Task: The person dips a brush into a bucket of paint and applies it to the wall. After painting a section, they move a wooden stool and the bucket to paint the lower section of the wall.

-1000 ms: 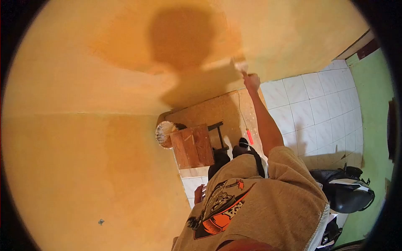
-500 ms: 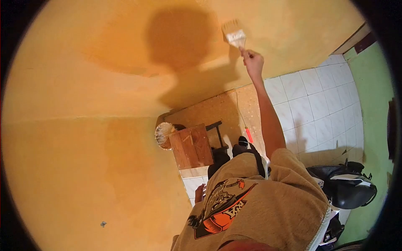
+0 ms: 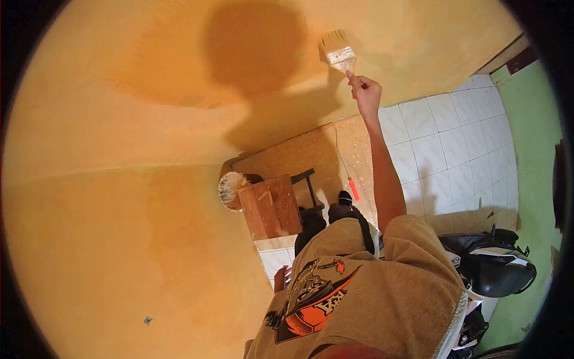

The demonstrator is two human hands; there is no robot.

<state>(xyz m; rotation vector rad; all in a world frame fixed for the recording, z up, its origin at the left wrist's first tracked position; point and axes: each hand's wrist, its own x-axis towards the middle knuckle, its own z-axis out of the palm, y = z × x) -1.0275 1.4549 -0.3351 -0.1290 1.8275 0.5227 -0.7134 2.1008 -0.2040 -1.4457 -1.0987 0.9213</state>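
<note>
My right hand (image 3: pixel 366 94) is closed around the handle of a wide paintbrush (image 3: pixel 341 54), arm stretched up and forward. The brush's bristles point upward against the yellow-orange wall (image 3: pixel 394 42), which has a darker orange patch left of it. Low beside my shirt, my left hand (image 3: pixel 280 279) is partly hidden; light gaps show between its fingers, and I see nothing held in it. A round paint container (image 3: pixel 231 191) with a pale, smeared inside stands by the wall corner, next to a wooden stool (image 3: pixel 272 208).
A red-handled tool (image 3: pixel 354 189) with a thin shaft lies on the brownish floor strip. White tiles (image 3: pixel 445 143) cover the floor to the right. A motorcycle (image 3: pixel 496 266) stands at the right by a green wall (image 3: pixel 529 125). My head's shadow falls on the wall ahead.
My right hand and the paintbrush have shifted slightly down and to the right, and the bristles now show more clearly. The left hand stays low beside the shirt.
</note>
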